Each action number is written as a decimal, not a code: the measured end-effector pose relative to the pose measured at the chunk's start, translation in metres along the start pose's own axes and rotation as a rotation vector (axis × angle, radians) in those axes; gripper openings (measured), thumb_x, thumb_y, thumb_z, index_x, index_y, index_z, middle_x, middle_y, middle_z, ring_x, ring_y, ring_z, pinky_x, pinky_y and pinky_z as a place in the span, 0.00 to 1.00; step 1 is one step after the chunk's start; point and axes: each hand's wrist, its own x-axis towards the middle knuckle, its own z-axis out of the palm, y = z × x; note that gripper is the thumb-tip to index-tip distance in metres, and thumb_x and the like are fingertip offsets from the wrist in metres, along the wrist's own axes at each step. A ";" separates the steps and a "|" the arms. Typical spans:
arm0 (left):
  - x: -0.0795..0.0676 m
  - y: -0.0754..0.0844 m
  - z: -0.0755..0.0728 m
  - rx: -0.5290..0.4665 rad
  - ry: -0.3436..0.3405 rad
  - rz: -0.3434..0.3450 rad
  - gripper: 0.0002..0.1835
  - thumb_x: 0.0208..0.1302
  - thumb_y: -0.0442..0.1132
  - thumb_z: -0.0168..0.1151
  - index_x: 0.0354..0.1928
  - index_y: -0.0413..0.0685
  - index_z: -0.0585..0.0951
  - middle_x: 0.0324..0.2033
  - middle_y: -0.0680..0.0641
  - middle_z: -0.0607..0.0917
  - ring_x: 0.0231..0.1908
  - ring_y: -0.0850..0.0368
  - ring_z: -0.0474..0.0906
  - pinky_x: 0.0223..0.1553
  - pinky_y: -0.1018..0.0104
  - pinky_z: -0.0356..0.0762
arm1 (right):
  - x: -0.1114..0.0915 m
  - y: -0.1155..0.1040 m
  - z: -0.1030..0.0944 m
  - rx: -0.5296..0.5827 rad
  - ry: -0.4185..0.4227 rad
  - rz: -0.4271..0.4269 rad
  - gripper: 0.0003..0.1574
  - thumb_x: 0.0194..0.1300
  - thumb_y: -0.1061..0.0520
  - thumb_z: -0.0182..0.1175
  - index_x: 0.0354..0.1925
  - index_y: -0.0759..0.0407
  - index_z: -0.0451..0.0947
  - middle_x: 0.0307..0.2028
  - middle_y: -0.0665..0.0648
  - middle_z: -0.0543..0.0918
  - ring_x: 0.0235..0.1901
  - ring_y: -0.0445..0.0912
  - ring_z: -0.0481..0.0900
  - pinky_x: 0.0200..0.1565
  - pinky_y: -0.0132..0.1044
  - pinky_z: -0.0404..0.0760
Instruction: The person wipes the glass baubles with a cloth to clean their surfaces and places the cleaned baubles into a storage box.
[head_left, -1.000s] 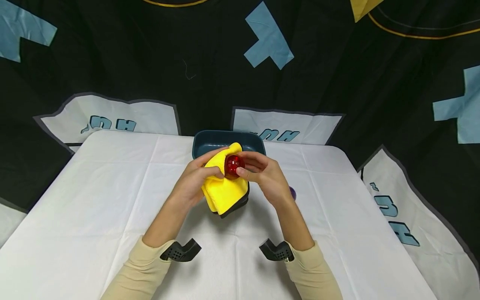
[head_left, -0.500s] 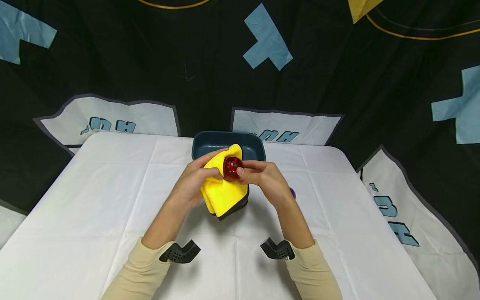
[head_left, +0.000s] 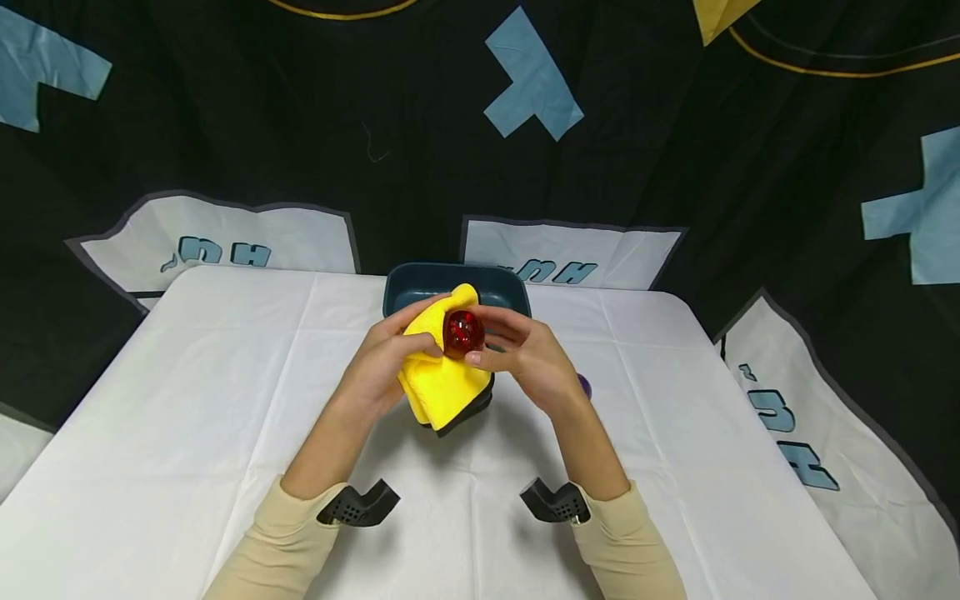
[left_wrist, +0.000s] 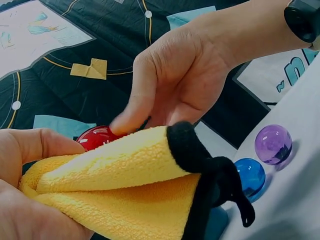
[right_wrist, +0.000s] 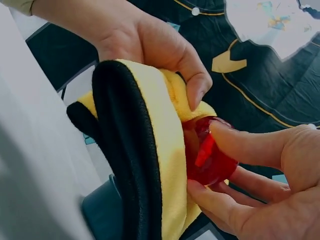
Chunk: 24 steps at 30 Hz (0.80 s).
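My left hand [head_left: 378,358] grips a yellow cloth [head_left: 446,396] with black trim, thumb on its front and fingers behind. Nestled against the cloth is a shiny, clear red ball [head_left: 462,333]. Thumb and fingertips of my right hand [head_left: 531,354] hold the ball from the right, one on each side, as the right wrist view shows. In the left wrist view, the cloth's fold [left_wrist: 115,165] hides most of the red ball [left_wrist: 95,137]. Both hands are raised above the table, and the cloth's lower corner hangs down.
A dark teal bin [head_left: 401,287] stands behind the hands on the white-covered table [head_left: 300,358]. Beside my right wrist lies a purple ball [head_left: 585,386], mostly covered by the forearm. The left wrist view also shows a blue ball [left_wrist: 251,177] near it.
My right fingers drew closer together on the red ball, then spread apart again around it. The ball and cloth have shifted slightly left. My left hand keeps its grip.
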 end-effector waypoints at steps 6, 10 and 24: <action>0.000 0.000 0.002 0.013 -0.010 -0.010 0.37 0.56 0.28 0.58 0.70 0.60 0.74 0.68 0.49 0.70 0.59 0.44 0.71 0.47 0.64 0.83 | 0.002 0.002 -0.003 -0.050 0.042 0.069 0.32 0.59 0.61 0.71 0.62 0.59 0.79 0.55 0.61 0.85 0.49 0.51 0.85 0.56 0.40 0.83; -0.001 0.001 0.003 0.007 -0.009 -0.011 0.38 0.55 0.28 0.58 0.70 0.60 0.74 0.67 0.48 0.70 0.58 0.44 0.71 0.47 0.63 0.83 | 0.003 0.003 -0.005 -0.082 0.022 0.092 0.28 0.64 0.52 0.68 0.60 0.63 0.80 0.49 0.62 0.87 0.40 0.50 0.85 0.50 0.40 0.84; -0.001 -0.001 0.001 -0.022 -0.028 0.014 0.38 0.56 0.27 0.58 0.71 0.57 0.73 0.67 0.46 0.70 0.57 0.44 0.73 0.48 0.63 0.84 | -0.002 -0.001 -0.003 -0.045 0.005 0.015 0.32 0.60 0.62 0.71 0.63 0.52 0.78 0.61 0.56 0.81 0.60 0.53 0.80 0.62 0.43 0.79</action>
